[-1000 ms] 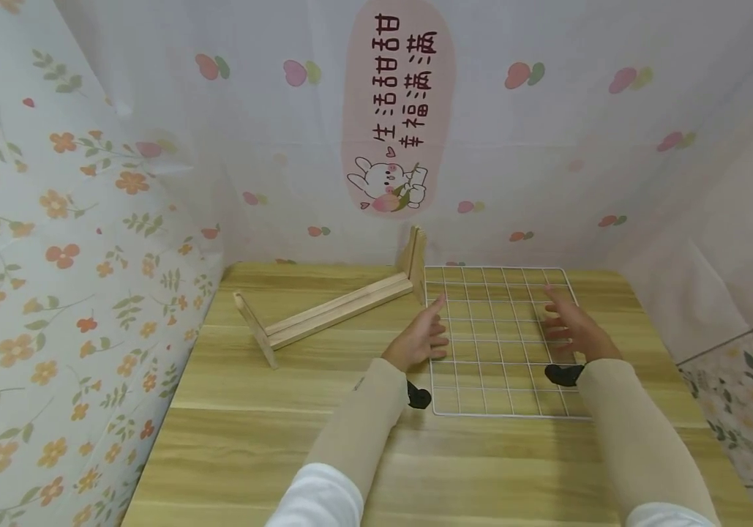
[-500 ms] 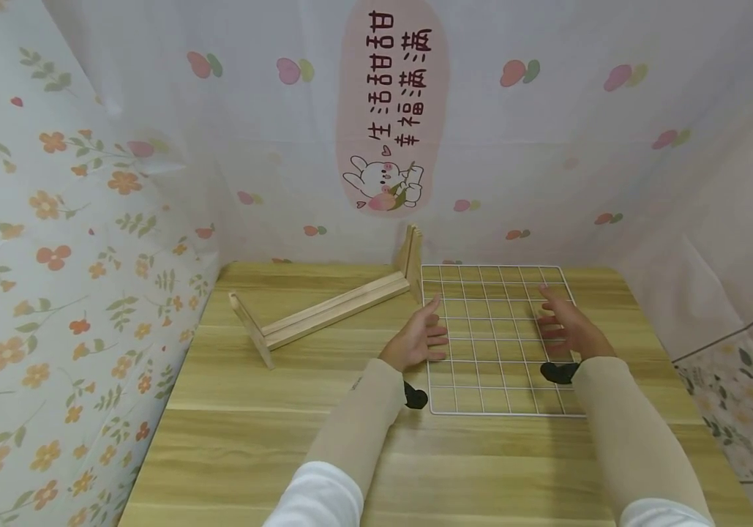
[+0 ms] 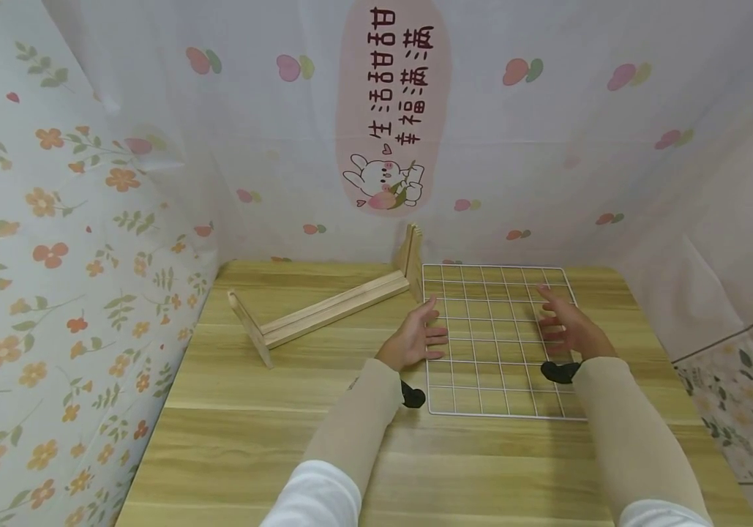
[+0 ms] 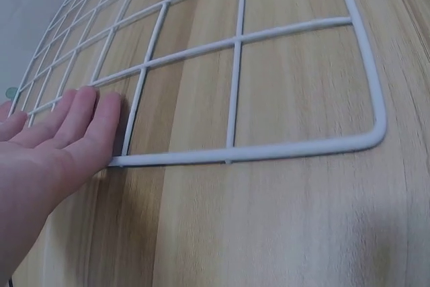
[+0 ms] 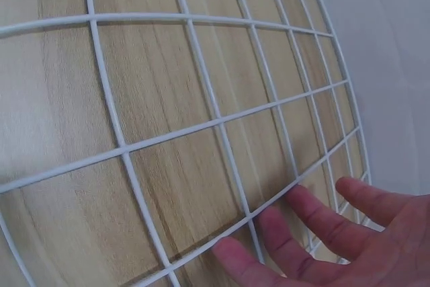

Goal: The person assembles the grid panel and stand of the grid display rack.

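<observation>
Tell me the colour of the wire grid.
White; the wire grid shows best in the left wrist view.

The wire grid (image 3: 495, 340) is white, the table (image 3: 271, 435) streaked yellow-brown, the side cloth (image 3: 40, 307) orange-flowered.

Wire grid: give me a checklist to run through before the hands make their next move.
1. Wire grid lying on the table: ok.
2. Left hand at the grid's left edge: ok.
3. Right hand at the grid's right edge: ok.
4. Fingers curled round the wires: not ok; both hands look relaxed, gripping nothing.
5. Wooden stand free of the grid's far left corner: cannot tell; they look very close.
</observation>
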A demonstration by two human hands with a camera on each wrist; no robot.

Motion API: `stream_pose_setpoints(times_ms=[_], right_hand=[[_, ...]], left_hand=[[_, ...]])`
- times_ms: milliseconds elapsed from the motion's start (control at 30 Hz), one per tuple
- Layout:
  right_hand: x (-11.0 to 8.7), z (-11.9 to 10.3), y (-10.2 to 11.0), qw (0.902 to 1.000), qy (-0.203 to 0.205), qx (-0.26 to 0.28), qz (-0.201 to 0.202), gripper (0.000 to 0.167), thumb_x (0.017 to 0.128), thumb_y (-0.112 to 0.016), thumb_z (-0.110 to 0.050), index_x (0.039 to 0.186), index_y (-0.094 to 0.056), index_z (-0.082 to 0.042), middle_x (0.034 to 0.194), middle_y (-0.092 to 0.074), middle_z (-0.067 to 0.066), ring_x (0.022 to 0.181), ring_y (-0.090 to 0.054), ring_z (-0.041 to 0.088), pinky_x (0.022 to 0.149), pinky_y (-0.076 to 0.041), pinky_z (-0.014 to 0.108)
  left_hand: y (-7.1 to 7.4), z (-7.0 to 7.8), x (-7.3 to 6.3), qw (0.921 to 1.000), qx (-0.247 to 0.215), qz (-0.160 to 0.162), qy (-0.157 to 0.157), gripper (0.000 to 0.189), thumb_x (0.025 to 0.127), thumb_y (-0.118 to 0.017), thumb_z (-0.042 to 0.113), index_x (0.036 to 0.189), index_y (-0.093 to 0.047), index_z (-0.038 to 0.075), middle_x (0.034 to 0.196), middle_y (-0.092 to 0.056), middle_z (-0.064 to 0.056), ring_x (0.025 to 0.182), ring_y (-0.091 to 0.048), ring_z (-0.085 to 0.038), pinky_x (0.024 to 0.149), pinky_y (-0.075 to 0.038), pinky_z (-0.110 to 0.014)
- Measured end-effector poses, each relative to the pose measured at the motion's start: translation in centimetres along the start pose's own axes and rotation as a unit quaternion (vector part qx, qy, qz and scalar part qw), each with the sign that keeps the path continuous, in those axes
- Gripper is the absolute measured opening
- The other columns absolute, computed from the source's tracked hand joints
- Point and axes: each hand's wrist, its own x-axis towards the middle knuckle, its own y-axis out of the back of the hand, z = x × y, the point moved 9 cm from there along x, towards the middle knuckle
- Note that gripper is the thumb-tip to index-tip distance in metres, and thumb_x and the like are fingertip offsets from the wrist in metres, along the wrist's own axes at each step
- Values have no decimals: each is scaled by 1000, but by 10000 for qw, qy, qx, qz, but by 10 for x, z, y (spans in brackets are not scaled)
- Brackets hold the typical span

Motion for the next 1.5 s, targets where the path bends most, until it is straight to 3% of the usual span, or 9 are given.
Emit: stream_pose_setpoints(times_ms=[367, 567, 833, 967, 1133, 1233, 1333, 1400, 1500], right_hand=[[-2, -2, 5, 9999, -41, 125, 22, 107, 86, -33, -79, 156, 5, -8, 154, -9, 34, 137, -23, 50, 99, -42, 62], [1, -2, 5, 9986, -50, 527, -28, 107, 87, -35, -78, 156, 8, -8, 156, 1, 34, 140, -20, 49, 104, -35, 65], [-7, -8, -2, 9941, -103, 1073, -115, 111, 86, -41, -77, 155, 11, -5, 157, 7, 31, 128, -39, 43, 106, -34, 63], [-7, -7, -1, 9893, -59, 1446, -182, 109, 88, -41, -75, 155, 9, -5, 157, 10, 26, 131, -36, 43, 107, -32, 62], [-7, -9, 0, 9756, -37, 2174, -319, 106, 89, -42, -73, 155, 8, -7, 159, 15, 21, 138, -27, 39, 112, -22, 63], [-5, -10, 1, 9707, 13, 2378, -350, 105, 89, -43, -71, 156, 8, -9, 160, 11, 19, 134, -32, 35, 113, -20, 62], [-6, -11, 3, 9674, 97, 2504, -359, 102, 90, -44, -69, 156, 5, -9, 155, -8, 24, 124, -44, 31, 113, -21, 61], [-6, -11, 5, 9633, 145, 2657, -357, 93, 91, -45, -67, 155, -8, -10, 144, -24, 21, 113, -52, 29, 112, -24, 61], [-8, -12, 8, 9554, 213, 2915, -421, 71, 94, -45, -63, 140, -29, -11, 126, -38, 11, 100, -61, 26, 107, -35, 59]], left_hand=[[-5, 3, -2, 9999, -98, 11, -54, 92, 87, -49, 71, 155, -24, 14, 149, -33, -29, 137, -34, -43, 110, -27, -61], [-7, 5, -1, 9997, -224, 20, -102, 91, 86, -52, 69, 154, -26, 15, 149, -34, -30, 137, -34, -43, 110, -27, -61], [-11, 8, -1, 9994, -286, -45, -176, 87, 90, -49, 66, 155, -24, 15, 149, -32, -31, 139, -31, -44, 111, -23, -62], [-10, 9, -1, 9995, -265, -53, -191, 85, 92, -45, 65, 155, -22, 14, 149, -32, -32, 139, -31, -44, 112, -23, -62], [-10, 10, -2, 9993, -278, -107, -221, 82, 94, -42, 64, 155, -22, 14, 149, -32, -31, 139, -31, -44, 112, -22, -61], [-10, 11, -3, 9992, -307, -118, -232, 80, 94, -41, 63, 155, -22, 14, 150, -32, -31, 139, -32, -43, 113, -22, -61], [-10, 12, -5, 9993, -277, -138, -230, 79, 95, -40, 63, 156, -21, 15, 151, -31, -31, 139, -32, -43, 113, -21, -60], [-9, 12, -5, 9993, -248, -147, -231, 79, 95, -40, 63, 156, -21, 15, 151, -31, -30, 139, -32, -42, 113, -22, -60], [-7, 12, -5, 9993, -228, -148, -255, 81, 94, -41, 63, 156, -21, 15, 151, -31, -30, 139, -32, -42, 113, -22, -60]])
